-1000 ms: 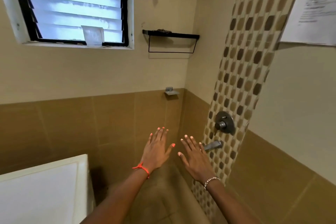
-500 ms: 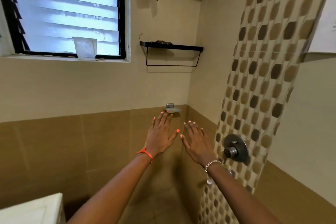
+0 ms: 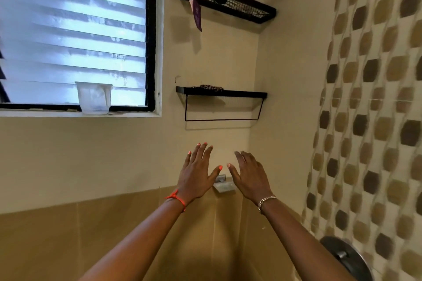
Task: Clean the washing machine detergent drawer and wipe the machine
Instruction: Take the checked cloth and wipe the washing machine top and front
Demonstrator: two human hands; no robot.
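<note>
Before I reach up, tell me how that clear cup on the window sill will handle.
The clear cup looks like thin plastic and empty, so probably light and slightly flexible. It stands upright on a narrow sill, so a nudge might tip it off.

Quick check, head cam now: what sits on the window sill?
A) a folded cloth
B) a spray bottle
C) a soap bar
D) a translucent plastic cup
D: a translucent plastic cup stands upright on the window sill, against the louvred glass; both hands, left hand and right hand, are open and empty.
</note>
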